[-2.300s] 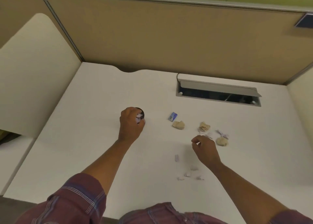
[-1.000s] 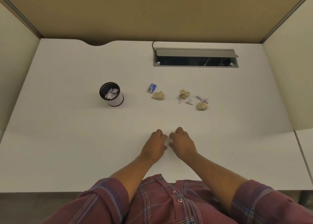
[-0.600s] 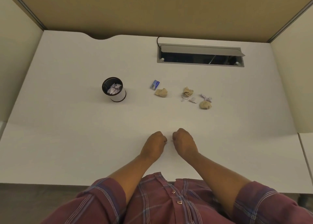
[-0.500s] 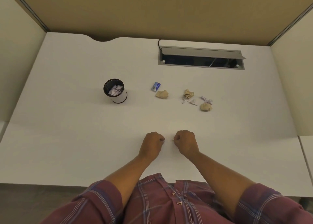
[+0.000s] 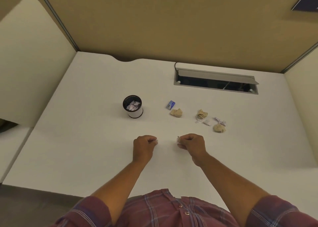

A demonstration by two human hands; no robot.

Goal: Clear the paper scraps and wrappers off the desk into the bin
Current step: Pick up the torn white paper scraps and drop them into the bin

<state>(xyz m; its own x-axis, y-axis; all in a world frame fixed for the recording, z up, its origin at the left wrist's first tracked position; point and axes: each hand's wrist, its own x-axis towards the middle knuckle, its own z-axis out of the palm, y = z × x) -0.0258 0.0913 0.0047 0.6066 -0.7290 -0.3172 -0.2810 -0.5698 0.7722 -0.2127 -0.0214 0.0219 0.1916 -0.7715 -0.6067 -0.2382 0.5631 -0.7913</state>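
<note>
Left hand (image 5: pixel 143 146) curled closed, pinching small white scrap (image 5: pixel 156 141); right hand (image 5: pixel 191 145) curled closed, pinching another scrap (image 5: pixel 179 139); both low over desk (image 5: pixel 86 140), apart

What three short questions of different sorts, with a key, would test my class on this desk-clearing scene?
1. True or false: the bin stands upright and already holds white paper.
2. How many tan crumpled balls lie on the desk? A) two B) three C) five
3. Fill in: the blue wrapper lies just behind the ____most tan ball.

Key
1. True: white scraps show inside its dark rim.
2. B: the other two are the middle ball and the right ball.
3. Left. Meanwhile the left hand and right hand each pinch a small white scrap near the desk's front.
</note>
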